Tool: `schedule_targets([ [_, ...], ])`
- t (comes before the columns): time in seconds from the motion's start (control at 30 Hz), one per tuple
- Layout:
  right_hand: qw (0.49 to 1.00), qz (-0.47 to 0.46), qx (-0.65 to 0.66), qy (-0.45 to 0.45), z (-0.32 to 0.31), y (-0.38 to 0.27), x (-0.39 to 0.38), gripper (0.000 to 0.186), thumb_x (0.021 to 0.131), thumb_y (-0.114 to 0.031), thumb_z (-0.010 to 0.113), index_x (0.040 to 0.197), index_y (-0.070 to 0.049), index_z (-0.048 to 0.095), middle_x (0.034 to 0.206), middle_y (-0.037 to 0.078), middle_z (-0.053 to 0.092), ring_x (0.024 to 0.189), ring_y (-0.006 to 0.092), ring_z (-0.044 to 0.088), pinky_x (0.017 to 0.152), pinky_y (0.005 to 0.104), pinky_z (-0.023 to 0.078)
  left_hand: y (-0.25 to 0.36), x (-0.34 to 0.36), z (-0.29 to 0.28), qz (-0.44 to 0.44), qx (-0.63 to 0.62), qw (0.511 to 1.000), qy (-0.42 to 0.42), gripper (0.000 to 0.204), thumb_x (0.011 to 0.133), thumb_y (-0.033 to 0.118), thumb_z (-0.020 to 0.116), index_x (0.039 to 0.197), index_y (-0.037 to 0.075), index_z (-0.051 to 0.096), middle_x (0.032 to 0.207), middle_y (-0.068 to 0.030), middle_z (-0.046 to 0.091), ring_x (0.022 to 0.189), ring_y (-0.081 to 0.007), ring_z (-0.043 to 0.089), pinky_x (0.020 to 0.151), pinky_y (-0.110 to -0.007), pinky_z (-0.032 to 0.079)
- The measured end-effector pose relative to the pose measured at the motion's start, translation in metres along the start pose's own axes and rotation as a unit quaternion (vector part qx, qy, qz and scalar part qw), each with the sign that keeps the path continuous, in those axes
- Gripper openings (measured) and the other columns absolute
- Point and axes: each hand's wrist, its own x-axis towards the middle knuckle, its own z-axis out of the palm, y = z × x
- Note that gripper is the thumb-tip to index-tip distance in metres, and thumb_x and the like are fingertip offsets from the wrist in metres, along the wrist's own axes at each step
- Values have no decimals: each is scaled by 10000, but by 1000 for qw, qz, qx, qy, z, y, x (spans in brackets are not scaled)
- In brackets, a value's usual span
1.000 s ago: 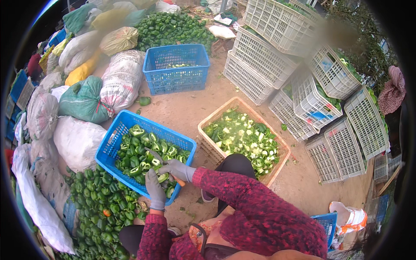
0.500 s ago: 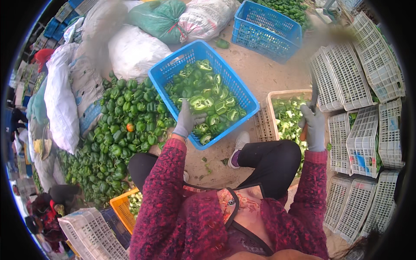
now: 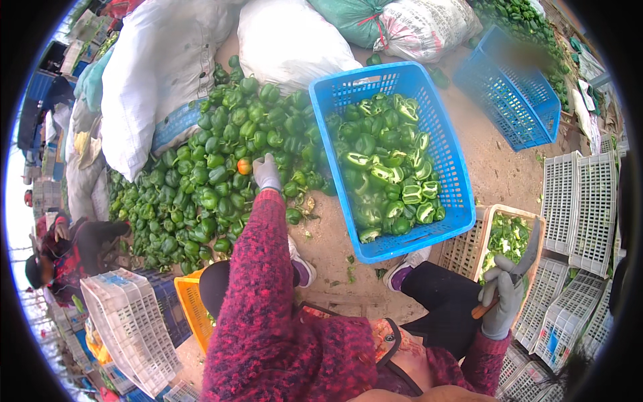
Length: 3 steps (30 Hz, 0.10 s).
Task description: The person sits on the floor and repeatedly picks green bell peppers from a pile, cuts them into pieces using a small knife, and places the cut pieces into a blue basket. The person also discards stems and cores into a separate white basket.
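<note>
My left hand [image 3: 266, 172], in a grey glove, reaches onto a heap of whole green bell peppers [image 3: 218, 177], beside an orange-red pepper [image 3: 244, 166]. Its fingertips are hidden from view, so their grip does not show. In my gloved right hand [image 3: 501, 301] is a knife [image 3: 529, 251] with an orange-brown handle, its blade pointing up and away from me. That hand is by a beige crate [image 3: 541, 231] of pale green pepper scraps. Halved and cut green peppers [image 3: 392, 174] lie in a blue basket [image 3: 365, 254] in front of me.
White sacks [image 3: 291, 40] and a green sack [image 3: 348, 17] stand behind the heap. Another blue basket [image 3: 512, 100] is tilted at the far right. Grey-white crates [image 3: 579, 208] are stacked at right; an orange crate [image 3: 191, 305] is near my left leg. A person [image 3: 74, 258] crouches at left.
My left hand has left the blue basket and gone left onto the pepper heap. My right hand, still holding the knife, is lower in the picture. The whole view has shifted left.
</note>
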Motion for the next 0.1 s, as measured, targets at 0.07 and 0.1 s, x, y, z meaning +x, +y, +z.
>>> schedule_targets([
  [0.07, 994, 58, 25, -84, 45, 9, 11, 411, 968, -294, 667, 1193, 49, 651, 802, 103, 703, 468, 107, 529, 497, 237, 477, 23, 21, 23, -119, -139, 979, -93, 661, 929, 498, 710, 1375, 47, 525, 1167, -203, 678, 913, -336, 716, 862, -515, 555],
  [0.1, 985, 82, 0, -151, 58, 12, 20, 508, 994, -358, 674, 1293, 48, 614, 942, 87, 706, 481, 67, 526, 465, 214, 451, 25, 22, 28, -123, -136, 978, -95, 661, 929, 498, 710, 1375, 47, 525, 1167, -203, 678, 913, -336, 716, 862, -515, 555],
])
